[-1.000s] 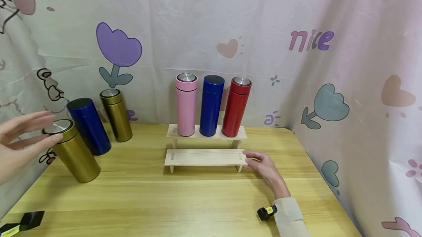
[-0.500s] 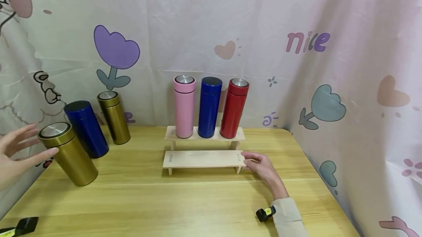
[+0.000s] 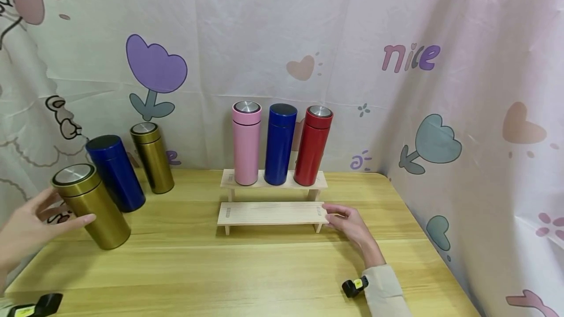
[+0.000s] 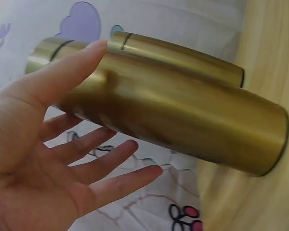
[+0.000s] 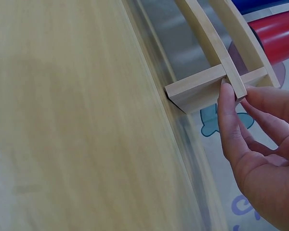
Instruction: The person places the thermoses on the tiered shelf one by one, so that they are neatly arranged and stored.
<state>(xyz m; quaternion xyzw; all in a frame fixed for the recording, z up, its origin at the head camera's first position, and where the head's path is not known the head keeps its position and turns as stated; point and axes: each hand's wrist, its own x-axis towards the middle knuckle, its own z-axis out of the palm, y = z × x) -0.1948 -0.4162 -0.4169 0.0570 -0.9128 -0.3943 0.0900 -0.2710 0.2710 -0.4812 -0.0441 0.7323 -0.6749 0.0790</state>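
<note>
At the left of the table, my left hand (image 3: pixel 31 229) is at the nearest gold thermos (image 3: pixel 100 211). Its thumb lies across the front of the thermos and the spread, fairly straight fingers (image 4: pixel 113 185) are behind and below it in the left wrist view. The thermos stands on the table. With thumb and fingertips my right hand (image 3: pixel 350 224) pinches the right end of the lower shelf of a two-step wooden stand (image 3: pixel 269 214). On the upper step stand a pink thermos (image 3: pixel 246 153), a blue thermos (image 3: pixel 278 153) and a red thermos (image 3: pixel 310 153).
Behind the nearest gold thermos stand another blue thermos (image 3: pixel 119 180) and a second gold thermos (image 3: pixel 156 165). A printed curtain (image 3: pixel 211 52) hangs along the back and sides of the wooden table (image 3: pixel 220 278).
My left hand has come down and right, from beside the thermos lid to its body. My right hand keeps its hold on the stand. The head view has shifted slightly.
</note>
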